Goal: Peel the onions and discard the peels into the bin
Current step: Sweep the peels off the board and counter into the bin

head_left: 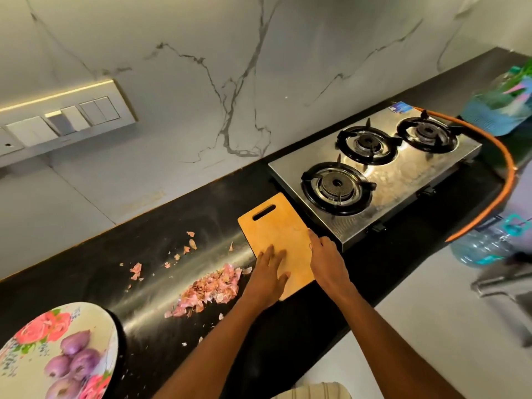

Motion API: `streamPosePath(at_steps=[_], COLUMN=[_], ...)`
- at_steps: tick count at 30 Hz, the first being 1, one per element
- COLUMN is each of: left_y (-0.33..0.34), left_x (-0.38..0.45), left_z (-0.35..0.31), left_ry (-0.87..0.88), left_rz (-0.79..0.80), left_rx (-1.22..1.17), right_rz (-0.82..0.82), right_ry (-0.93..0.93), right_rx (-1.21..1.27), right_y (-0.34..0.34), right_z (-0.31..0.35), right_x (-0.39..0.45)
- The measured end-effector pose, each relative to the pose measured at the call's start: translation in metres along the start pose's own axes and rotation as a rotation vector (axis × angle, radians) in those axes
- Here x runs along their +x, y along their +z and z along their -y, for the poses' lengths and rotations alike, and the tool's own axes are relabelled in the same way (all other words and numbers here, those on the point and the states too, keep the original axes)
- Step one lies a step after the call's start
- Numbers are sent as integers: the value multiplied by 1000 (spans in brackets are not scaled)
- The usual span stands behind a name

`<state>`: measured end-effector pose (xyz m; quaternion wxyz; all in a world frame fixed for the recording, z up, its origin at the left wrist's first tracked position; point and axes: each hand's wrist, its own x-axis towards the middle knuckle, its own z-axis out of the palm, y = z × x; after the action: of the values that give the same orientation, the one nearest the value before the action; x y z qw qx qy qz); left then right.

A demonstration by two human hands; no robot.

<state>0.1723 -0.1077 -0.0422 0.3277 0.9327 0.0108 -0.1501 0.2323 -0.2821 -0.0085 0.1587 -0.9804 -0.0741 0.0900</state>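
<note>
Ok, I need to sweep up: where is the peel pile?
On the black counter, lower centre, just left of the cutting board and left hand.

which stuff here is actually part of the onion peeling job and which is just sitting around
Part of the job: peeled onions on the floral plate; heap of peels on the counter; cutting board, with the left hand flat on it and the right hand at its edge.

Lying about: gas stove, orange hose, water bottle, blue basket, switch panel.
</note>
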Motion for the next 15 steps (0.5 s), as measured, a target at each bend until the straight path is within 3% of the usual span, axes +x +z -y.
streamPosePath(at_steps=[11, 15], left_y=[7, 4], left_x=[-1, 2], left_z=[9, 4], left_ry=[10, 30], left_rz=[6, 18], left_rx=[-34, -56], right_rz=[57, 106], right_ry=[-190, -175], right_rx=[-134, -99], right_y=[30, 37], right_z=[1, 0], right_x=[-16, -13])
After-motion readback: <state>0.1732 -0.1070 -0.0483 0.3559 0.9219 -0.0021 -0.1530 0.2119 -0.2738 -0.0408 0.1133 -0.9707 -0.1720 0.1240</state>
